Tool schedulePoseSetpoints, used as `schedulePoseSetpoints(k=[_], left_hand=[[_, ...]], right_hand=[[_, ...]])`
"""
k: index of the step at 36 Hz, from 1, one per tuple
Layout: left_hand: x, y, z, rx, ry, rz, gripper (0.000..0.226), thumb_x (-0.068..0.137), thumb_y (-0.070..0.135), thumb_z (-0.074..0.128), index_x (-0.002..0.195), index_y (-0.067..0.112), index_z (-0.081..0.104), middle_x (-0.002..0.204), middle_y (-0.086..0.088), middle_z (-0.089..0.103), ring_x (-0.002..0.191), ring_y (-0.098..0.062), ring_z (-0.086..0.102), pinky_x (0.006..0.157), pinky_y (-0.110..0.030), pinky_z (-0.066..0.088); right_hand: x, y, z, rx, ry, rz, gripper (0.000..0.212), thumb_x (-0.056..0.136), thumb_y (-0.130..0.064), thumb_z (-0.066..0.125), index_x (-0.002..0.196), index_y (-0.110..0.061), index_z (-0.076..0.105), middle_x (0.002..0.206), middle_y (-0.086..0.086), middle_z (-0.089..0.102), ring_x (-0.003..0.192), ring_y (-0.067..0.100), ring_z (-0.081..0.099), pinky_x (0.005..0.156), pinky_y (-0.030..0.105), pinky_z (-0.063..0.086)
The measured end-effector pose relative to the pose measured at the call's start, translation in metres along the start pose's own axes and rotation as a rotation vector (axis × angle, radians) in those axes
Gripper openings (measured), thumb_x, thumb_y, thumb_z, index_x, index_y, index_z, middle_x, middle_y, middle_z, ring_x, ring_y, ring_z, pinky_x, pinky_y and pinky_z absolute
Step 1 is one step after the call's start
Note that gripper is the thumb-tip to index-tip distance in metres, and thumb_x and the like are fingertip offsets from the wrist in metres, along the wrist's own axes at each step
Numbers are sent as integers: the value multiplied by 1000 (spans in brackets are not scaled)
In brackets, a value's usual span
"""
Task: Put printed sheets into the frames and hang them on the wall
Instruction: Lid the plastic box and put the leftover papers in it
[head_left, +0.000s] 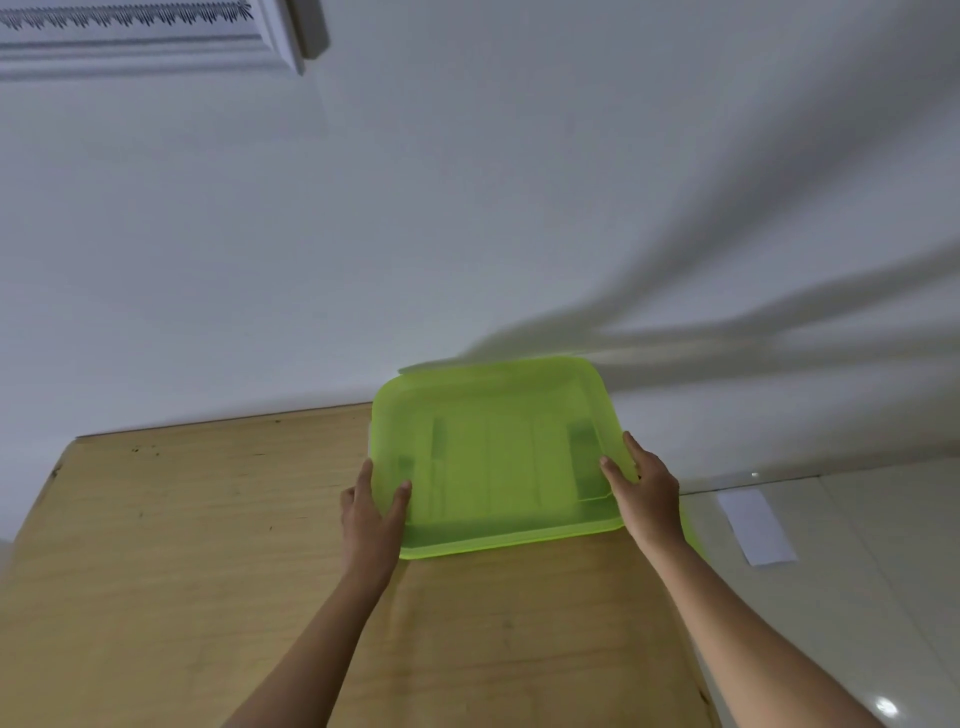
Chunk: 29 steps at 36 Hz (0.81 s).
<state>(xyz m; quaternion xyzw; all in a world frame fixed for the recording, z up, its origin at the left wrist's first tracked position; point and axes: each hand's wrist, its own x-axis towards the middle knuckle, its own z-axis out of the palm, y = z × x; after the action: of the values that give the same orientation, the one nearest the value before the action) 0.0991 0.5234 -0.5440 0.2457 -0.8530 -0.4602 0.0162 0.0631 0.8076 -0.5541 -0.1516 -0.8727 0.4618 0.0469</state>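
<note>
A translucent lime-green plastic box (496, 457) with a lid sits at the far right of a wooden table (208, 545), close to the white wall. My left hand (371, 512) grips its near-left edge, thumb on top. My right hand (644, 491) grips its right side. Dark shapes show faintly through the lid; what they are cannot be told. A white framed picture (150, 36) with a dark ornamental pattern hangs on the wall at the upper left.
The table's right edge drops to a glossy tiled floor (857, 597). A white sheet of paper (756, 525) lies on the floor next to the wall. The white wall (467, 208) rises right behind the table.
</note>
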Motion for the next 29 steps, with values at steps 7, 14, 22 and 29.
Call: schedulePoseSetpoints(k=[7, 14, 22, 29], left_hand=[[6, -1, -3, 6, -40, -5, 63, 88, 32, 59, 143, 19, 31, 127, -19, 41, 117, -33, 46, 96, -38, 37], [8, 1, -6, 12, -52, 6, 63, 88, 32, 59, 143, 19, 31, 124, -19, 43, 115, -31, 46, 95, -35, 37], [9, 1, -5, 3, -65, 16, 64, 89, 33, 57, 144, 19, 28, 125, -18, 40, 116, -31, 45, 97, -35, 36], [8, 2, -3, 30, -67, 21, 65, 90, 33, 56, 145, 18, 26, 126, -20, 39, 116, -32, 44, 97, -35, 35]], right_hand=[[0, -2, 3, 10, 27, 56, 50, 90, -24, 59, 135, -9, 44, 122, 21, 55, 118, 31, 49, 97, 33, 37], [-1, -6, 4, -1, 37, 71, 50, 90, -26, 58, 136, -10, 44, 118, 22, 55, 115, 32, 49, 94, 32, 37], [-3, -8, 10, -56, 58, 58, 50, 92, -26, 54, 138, -9, 40, 118, 23, 52, 113, 35, 49, 95, 36, 36], [-2, -11, 7, -127, 39, 44, 50, 92, -26, 53, 137, -5, 40, 120, 25, 54, 116, 36, 49, 98, 39, 36]])
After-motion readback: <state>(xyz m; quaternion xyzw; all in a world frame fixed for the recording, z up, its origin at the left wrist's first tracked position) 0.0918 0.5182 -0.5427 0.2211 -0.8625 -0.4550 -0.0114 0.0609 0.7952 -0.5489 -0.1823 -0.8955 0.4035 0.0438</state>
